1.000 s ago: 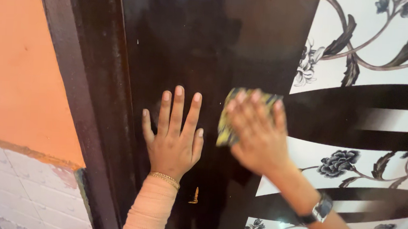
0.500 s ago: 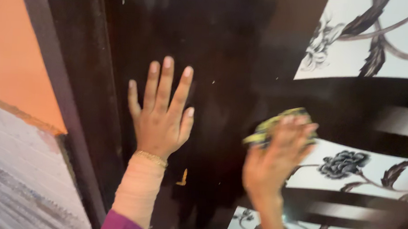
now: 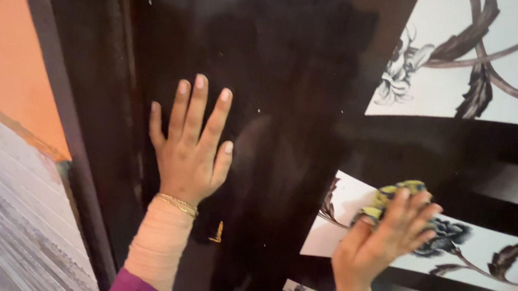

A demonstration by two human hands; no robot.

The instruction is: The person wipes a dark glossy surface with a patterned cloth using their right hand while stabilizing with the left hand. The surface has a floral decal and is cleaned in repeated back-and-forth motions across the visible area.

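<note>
While the left hand (image 3: 188, 153) lay open on the dark door (image 3: 275, 74), the yellow cloth (image 3: 395, 196), gripped loosely by the right hand (image 3: 385, 243), could have been dropped.

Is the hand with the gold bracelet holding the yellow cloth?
No, the left hand lies flat and empty on the dark door; the right hand presses the yellow cloth.

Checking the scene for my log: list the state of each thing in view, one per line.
Left hand: open, flat against the dark door panel, fingers spread.
Right hand: pressing a yellow cloth on the floral white panel.
Yellow cloth: bunched under the fingers.
Gold bangle: on the left wrist.
Dark door panel: glossy, a few pale specks.
</note>
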